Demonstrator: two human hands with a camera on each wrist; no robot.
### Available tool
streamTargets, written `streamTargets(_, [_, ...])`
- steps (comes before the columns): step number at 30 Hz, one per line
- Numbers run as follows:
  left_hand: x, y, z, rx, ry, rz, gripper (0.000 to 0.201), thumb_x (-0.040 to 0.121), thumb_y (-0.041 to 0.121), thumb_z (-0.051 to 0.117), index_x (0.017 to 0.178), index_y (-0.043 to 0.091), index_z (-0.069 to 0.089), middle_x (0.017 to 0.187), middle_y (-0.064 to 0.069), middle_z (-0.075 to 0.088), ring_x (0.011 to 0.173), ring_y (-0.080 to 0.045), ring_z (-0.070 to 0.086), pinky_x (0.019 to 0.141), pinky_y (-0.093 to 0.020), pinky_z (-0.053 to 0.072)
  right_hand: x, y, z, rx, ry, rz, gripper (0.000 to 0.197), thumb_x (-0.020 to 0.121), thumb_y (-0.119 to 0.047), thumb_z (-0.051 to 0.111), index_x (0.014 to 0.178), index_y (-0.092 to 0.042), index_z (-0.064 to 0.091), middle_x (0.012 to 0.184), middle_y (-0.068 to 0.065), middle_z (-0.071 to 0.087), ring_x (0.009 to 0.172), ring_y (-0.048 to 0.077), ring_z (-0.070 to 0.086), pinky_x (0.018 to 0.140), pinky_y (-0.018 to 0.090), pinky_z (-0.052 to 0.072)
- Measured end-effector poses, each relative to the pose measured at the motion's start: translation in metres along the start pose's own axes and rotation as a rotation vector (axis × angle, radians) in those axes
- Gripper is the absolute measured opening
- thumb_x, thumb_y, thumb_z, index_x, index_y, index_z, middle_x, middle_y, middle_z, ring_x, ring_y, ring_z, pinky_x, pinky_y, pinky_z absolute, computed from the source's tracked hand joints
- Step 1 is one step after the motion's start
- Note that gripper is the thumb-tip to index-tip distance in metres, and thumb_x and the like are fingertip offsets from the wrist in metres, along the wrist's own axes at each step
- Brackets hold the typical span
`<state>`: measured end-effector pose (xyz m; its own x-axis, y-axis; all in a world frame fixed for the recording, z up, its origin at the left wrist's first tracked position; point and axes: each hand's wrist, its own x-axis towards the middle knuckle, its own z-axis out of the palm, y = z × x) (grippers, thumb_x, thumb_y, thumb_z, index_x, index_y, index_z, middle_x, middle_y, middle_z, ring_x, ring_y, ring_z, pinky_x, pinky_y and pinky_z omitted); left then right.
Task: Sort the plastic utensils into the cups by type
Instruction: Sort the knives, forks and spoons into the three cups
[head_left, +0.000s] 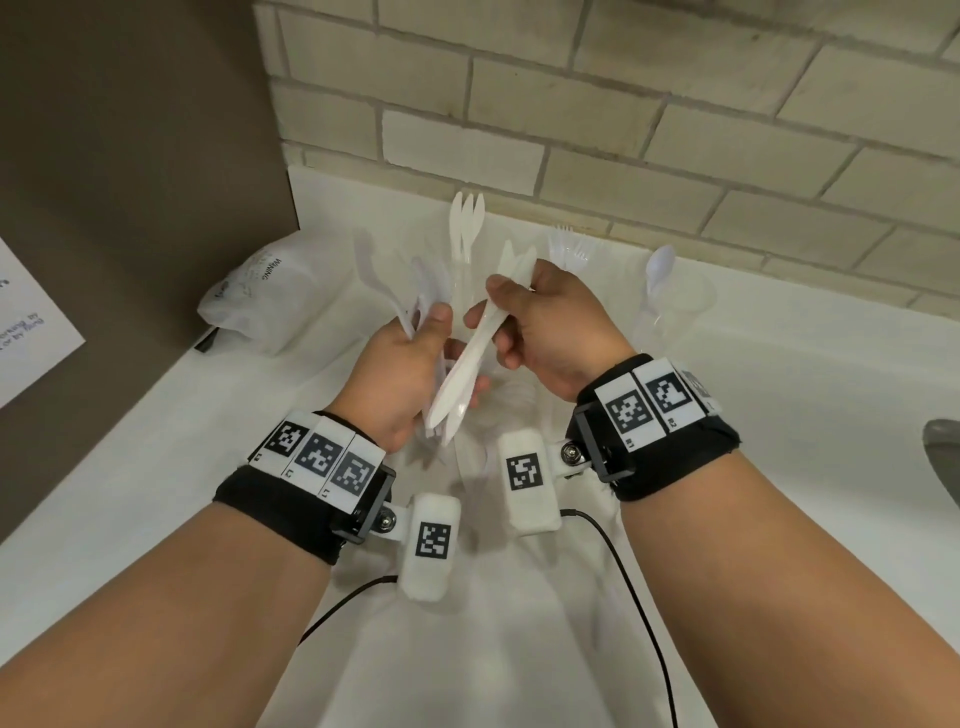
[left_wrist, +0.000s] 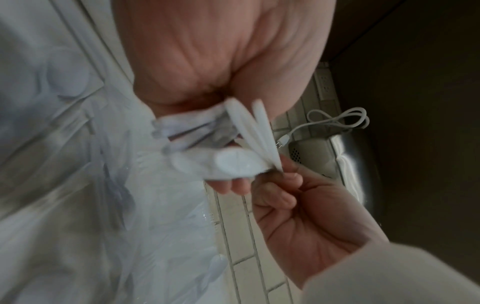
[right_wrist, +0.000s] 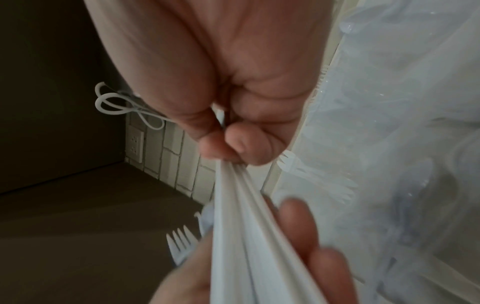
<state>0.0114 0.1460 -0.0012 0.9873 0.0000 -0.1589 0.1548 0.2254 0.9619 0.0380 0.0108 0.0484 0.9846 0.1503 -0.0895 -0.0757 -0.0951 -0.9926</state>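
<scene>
My right hand (head_left: 491, 312) pinches two or three white plastic knives (head_left: 470, 358) by the middle, slanting from upper right to lower left. My left hand (head_left: 423, 332) grips a bunch of mixed white utensils (head_left: 415, 291); the knives' lower ends cross its palm. The left wrist view shows that bunch (left_wrist: 192, 131), a spoon bowl (left_wrist: 233, 162) and the knives (left_wrist: 249, 127). A fork (right_wrist: 179, 240) sticks out beside the knives (right_wrist: 239, 216) in the right wrist view. At the back stand clear cups: one with knives (head_left: 467, 223), one with forks (head_left: 569, 249), one with a spoon (head_left: 658, 270).
A crumpled plastic bag (head_left: 260, 301) lies at the left against a brown panel (head_left: 130, 182). The brick-tiled wall (head_left: 623, 130) runs behind the cups. A metal sink edge (head_left: 943, 457) shows at the far right. A looped white cable (left_wrist: 340, 119) hangs by the wall.
</scene>
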Motion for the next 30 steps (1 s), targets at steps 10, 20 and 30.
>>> streamTargets(10, [0.011,0.003,-0.026,-0.043,0.153,-0.011,0.027,0.096,0.037,0.051,0.081,0.015,0.051,0.061,-0.001,0.049,0.043,-0.015,0.043,0.044,-0.027,0.04,0.085,-0.058,-0.022,-0.163,0.489,-0.5,0.003,0.098,-0.017,0.046,0.099,-0.019,0.044,0.077,0.0,0.067,0.051,0.017,0.057,0.051,0.032,0.055])
streamTargets(20, [0.016,0.0,-0.041,0.054,0.092,-0.015,0.031,0.086,0.038,0.063,0.08,0.013,0.044,0.058,-0.003,0.039,0.043,-0.012,0.035,0.039,-0.025,0.032,0.177,-0.001,-0.003,-0.511,0.398,-0.235,0.039,0.095,-0.03,0.05,0.127,-0.008,0.044,0.097,0.007,0.068,0.085,0.034,0.067,0.077,0.047,0.057])
streamTargets(30, [0.017,-0.006,-0.032,0.058,0.054,-0.016,0.026,0.09,0.032,0.061,0.077,0.015,0.047,0.06,-0.005,0.038,0.043,-0.012,0.035,0.039,-0.023,0.033,0.185,-0.004,-0.008,-0.635,0.351,-0.1,0.063,0.085,-0.042,0.066,0.134,-0.01,0.043,0.132,0.012,0.055,0.102,0.031,0.066,0.087,0.045,0.055])
